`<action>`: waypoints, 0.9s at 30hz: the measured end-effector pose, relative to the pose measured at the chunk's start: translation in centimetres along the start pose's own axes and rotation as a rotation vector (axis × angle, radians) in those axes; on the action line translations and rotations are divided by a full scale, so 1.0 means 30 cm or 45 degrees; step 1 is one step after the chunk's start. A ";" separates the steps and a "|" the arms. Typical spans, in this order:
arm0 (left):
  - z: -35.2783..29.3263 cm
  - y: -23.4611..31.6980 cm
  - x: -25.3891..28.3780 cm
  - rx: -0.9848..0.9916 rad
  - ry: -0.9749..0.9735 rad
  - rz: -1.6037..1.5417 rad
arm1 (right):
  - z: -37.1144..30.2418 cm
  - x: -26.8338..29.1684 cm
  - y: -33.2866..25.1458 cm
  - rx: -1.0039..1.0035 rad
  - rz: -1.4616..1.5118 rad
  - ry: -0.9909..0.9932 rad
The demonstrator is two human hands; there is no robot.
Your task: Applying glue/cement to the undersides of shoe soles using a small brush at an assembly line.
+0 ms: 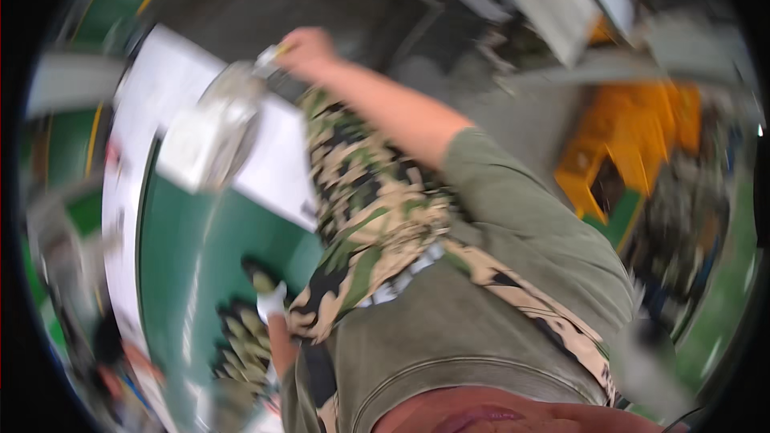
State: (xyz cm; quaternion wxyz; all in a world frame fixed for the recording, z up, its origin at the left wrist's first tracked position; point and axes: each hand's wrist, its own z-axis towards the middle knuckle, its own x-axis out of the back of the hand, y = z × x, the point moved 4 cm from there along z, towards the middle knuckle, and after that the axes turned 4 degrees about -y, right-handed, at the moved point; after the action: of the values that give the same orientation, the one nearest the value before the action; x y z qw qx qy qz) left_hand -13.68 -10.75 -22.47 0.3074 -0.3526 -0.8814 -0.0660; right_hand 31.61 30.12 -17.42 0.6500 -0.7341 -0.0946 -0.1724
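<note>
My bare right hand (307, 52) reaches out to the upper left, its fingers closed. A small white piece with a touch of yellow (269, 58) sticks out from them, too smeared to name. Just beyond it, a white box-shaped object with a greyish side (192, 148) stands at the table. My left hand (273, 302), in a white glove or wrap, is low over the green tabletop (180, 224). Its fingers seem closed on the end of a dark olive oblong piece (261, 279). Several similar olive and black pieces (245, 345) lie heaped beside that hand.
White sheet or board (281, 148) borders the green surface. Another person (124, 369) is at the lower left, across the table. Orange machinery or crates (634, 136) stand at the right, and pale metal panels (545, 0) at the upper right. Motion blurs much of the view.
</note>
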 end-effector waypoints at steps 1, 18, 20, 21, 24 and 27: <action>0.102 -0.125 -0.060 -0.157 0.151 -0.032 | -0.009 -0.035 -0.030 0.002 0.067 -0.102; -0.106 0.042 -0.089 0.155 0.084 0.212 | 0.110 -0.404 -0.171 0.915 -0.968 -0.328; -0.108 0.055 -0.084 0.153 0.096 0.207 | 0.112 -0.419 -0.162 0.964 -1.030 -0.344; -0.102 0.054 -0.082 0.150 0.079 0.204 | 0.115 -0.424 -0.156 0.985 -1.093 -0.359; -0.086 0.043 -0.080 0.132 0.012 0.211 | 0.101 -0.414 -0.178 1.001 -1.090 -0.365; -0.059 0.014 -0.069 0.048 -0.016 0.241 | 0.111 -0.379 -0.177 1.051 -0.989 -0.307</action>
State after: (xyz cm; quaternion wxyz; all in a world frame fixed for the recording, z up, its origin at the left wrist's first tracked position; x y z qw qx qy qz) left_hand -11.37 -12.23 -22.31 0.3132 -0.4290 -0.8471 -0.0177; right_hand 19.63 35.09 -17.12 0.7562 -0.3457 -0.4899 -0.2622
